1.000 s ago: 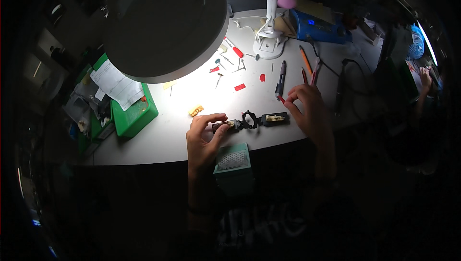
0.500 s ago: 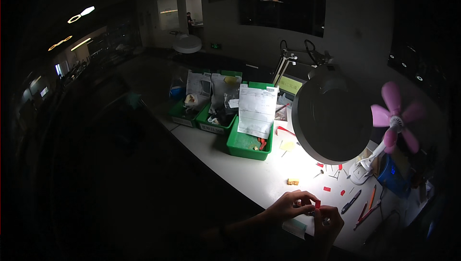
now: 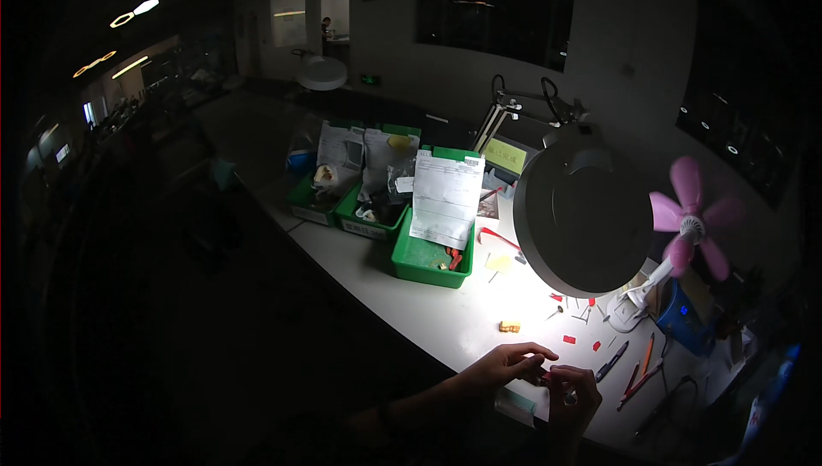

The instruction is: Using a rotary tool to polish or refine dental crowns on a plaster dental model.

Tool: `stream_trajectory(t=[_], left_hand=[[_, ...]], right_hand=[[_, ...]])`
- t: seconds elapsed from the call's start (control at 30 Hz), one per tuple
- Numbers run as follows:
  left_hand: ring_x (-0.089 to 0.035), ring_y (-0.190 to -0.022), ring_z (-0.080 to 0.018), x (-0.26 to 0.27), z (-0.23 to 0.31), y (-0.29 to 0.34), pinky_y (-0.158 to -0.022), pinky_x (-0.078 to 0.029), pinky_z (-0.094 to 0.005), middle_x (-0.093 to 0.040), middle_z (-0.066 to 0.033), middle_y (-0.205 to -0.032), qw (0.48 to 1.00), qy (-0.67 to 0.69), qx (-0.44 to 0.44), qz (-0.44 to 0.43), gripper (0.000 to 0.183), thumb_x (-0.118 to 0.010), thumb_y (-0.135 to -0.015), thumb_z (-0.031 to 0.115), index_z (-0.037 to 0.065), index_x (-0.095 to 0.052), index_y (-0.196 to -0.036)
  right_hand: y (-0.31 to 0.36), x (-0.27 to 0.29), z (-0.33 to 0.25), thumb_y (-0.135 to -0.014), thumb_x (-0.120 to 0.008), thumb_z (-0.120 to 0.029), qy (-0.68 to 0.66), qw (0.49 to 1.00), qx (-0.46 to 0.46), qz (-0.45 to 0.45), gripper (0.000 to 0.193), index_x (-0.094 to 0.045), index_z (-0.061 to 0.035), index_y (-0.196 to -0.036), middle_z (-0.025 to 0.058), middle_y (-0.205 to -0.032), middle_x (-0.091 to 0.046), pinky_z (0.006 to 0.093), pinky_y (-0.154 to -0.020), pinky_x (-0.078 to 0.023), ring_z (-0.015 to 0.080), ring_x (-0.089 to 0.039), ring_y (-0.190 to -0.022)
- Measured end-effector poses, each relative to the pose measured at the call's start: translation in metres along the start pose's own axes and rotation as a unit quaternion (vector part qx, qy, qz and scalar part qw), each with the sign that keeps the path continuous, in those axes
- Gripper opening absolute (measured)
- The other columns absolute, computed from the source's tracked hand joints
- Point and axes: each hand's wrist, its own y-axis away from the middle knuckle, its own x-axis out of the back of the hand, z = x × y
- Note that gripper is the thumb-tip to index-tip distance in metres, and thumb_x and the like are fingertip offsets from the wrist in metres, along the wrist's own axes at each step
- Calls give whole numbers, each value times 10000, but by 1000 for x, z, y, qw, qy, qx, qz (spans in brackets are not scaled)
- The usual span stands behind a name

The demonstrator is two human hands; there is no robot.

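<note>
Under the lamp, near the front edge of the table, my two hands meet around a small red piece point(image 3: 546, 375), mostly covered by fingers. My left hand point(image 3: 507, 367) is curled, with its index finger reaching over and its thumb close to the piece. From the other side, my right hand point(image 3: 574, 391) pinches it with bent fingers. Below the hands lies a flat, pale greenish packet or card point(image 3: 515, 404), partly in shadow. A small yellow-orange block point(image 3: 509, 326) rests just beyond my left hand, and loose red pieces point(image 3: 569, 340) lie beyond my right.
A large round lamp head point(image 3: 584, 222) hangs over the table. Green bins point(image 3: 428, 273) with papers stand at the back left. At the right are a pink fan point(image 3: 692, 224), a blue container point(image 3: 685, 316), a dark pen point(image 3: 612, 361), pencils point(image 3: 646, 355) and a cable. Small pins point(image 3: 556, 310) lie scattered.
The red piece, upright and plainly visible before, is now lower and largely covered by my fingers. My left index finger has lifted slightly from it. The whole view has shifted a little.
</note>
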Motion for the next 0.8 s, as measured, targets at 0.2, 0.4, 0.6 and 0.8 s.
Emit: stream_trajectory(t=[0.2, 0.4, 0.6, 0.8], left_hand=[[-717, -1029, -159, 23, -8, 2, -886, -515, -287, -755, -104, -1109, 999, 6, 23, -33, 511, -492, -1096, 466, 61, -645, -1369], [-701, -1040, -218, 34, -10, 2, -934, -520, -344, -754, -140, -1093, 998, 50, 36, -24, 500, -564, -1066, 440, 5, -710, -1266], [-707, -1045, -205, 20, -3, -8, -963, -547, -347, -742, -133, -1124, 995, 58, 61, -55, 485, -612, -1049, 413, -12, -698, -1266], [-682, -987, -187, 11, 0, 4, -932, -518, -337, -742, -112, -1042, 990, 101, 66, -73, 487, -679, -1006, 428, -6, -727, -1222]], right_hand=[[-8, -7, -13, -799, -805, 21, -15, 1000, 26, 1, 196, -744, -103, -937, 101, -1093, -694, 328, -766, -539, 205, -664, -917], [-11, -13, -9, -788, -826, 6, -57, 998, 0, -16, 203, -766, -117, -938, 106, -1133, -682, 329, -764, -537, 214, -664, -917], [-4, -6, 6, -809, -844, -79, -44, 998, 35, -14, 146, -781, -129, -931, 103, -1140, -680, 355, -796, -533, 232, -659, -953], [4, -3, 3, -817, -846, -105, -79, 996, 16, -34, 130, -782, -133, -925, 113, -1164, -670, 362, -794, -532, 241, -654, -980]])
